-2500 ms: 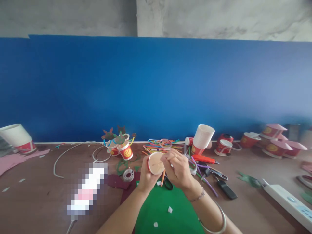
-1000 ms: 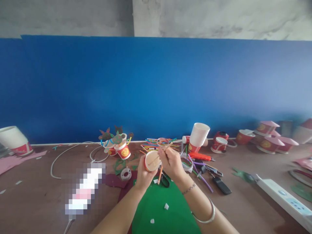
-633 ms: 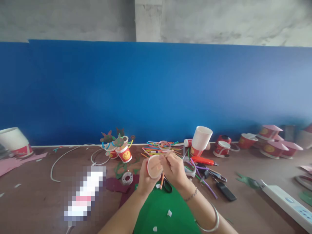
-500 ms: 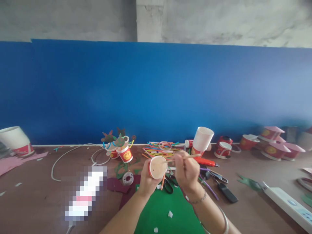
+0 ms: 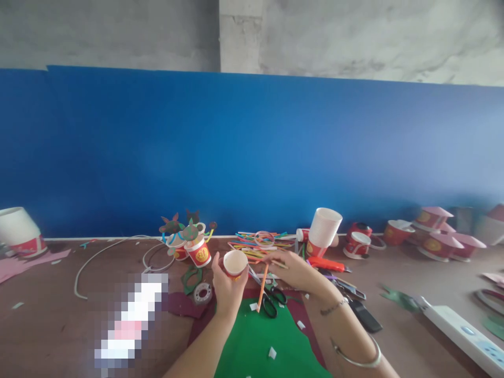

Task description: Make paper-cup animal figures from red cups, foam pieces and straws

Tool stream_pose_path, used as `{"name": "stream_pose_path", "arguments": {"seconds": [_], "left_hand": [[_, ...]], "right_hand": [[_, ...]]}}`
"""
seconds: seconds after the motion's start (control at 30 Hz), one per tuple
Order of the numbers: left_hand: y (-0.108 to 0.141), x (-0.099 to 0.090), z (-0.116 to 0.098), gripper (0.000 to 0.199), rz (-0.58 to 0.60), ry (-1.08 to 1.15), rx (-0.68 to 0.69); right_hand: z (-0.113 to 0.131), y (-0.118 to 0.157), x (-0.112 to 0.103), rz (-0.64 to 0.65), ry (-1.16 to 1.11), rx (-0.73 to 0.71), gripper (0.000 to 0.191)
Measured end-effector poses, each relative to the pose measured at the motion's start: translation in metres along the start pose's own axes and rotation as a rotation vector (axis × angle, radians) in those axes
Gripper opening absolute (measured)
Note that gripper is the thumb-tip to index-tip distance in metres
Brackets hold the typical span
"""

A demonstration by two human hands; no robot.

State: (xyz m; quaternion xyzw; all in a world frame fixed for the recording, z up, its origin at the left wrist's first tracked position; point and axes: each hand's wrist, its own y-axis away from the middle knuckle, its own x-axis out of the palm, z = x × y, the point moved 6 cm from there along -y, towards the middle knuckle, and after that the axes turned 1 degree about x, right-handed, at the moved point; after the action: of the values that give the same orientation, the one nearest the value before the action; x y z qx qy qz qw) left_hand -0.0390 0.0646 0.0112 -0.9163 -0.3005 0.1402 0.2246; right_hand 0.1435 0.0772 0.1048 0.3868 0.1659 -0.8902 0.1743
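Observation:
My left hand [image 5: 229, 289] is closed around a red and white paper cup [image 5: 235, 263], its open mouth tilted towards me. To its right, my right hand [image 5: 293, 270] is low over the table, palm down, with a thin wooden stick [image 5: 280, 264] in its fingers. Part of the stick is hidden by the hand. Below that hand lie black-handled scissors [image 5: 270, 305] and an orange straw [image 5: 262, 289]. Behind it spreads a pile of coloured straws [image 5: 252, 242]. Green paper [image 5: 263, 341] lies under my forearms, with white scraps on it.
Left of the cup stand decorated cups [image 5: 198, 253] and a tape roll [image 5: 202, 293]. A tall cup stack [image 5: 325, 231], an orange cutter [image 5: 326, 263] and a black object [image 5: 365, 315] are on the right. A white power strip [image 5: 459, 333] lies far right; a blue panel [image 5: 252, 157] rises behind.
My right hand has lowered the stick out of the cup to the table near the straws. My left hand has moved the cup slightly left.

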Motion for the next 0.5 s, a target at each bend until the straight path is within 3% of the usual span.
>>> {"name": "stream_pose_path", "arguments": {"seconds": [0.1,0.17,0.2,0.3,0.37,0.5], "left_hand": [[-0.001,-0.004,-0.008,0.082,-0.03,-0.078,0.057],[0.001,-0.008,-0.019,0.078,-0.053,-0.088,0.158],[0.002,-0.01,-0.026,0.075,-0.061,-0.089,0.216],[0.011,-0.013,-0.046,0.065,-0.02,-0.071,0.413],[0.021,-0.011,-0.057,0.057,0.079,-0.048,0.542],[0.048,0.004,-0.075,0.037,0.474,0.008,0.824]], "right_hand": [[-0.005,0.011,0.018,0.304,0.053,0.021,0.047],[-0.01,0.015,0.025,0.421,0.056,0.056,0.061],[-0.012,0.015,0.027,0.442,0.056,0.067,0.059],[-0.022,0.007,0.029,0.346,0.133,0.104,0.03],[-0.03,-0.001,0.03,0.186,0.243,0.13,0.029],[-0.046,-0.006,0.045,0.107,0.356,0.159,0.031]]}}
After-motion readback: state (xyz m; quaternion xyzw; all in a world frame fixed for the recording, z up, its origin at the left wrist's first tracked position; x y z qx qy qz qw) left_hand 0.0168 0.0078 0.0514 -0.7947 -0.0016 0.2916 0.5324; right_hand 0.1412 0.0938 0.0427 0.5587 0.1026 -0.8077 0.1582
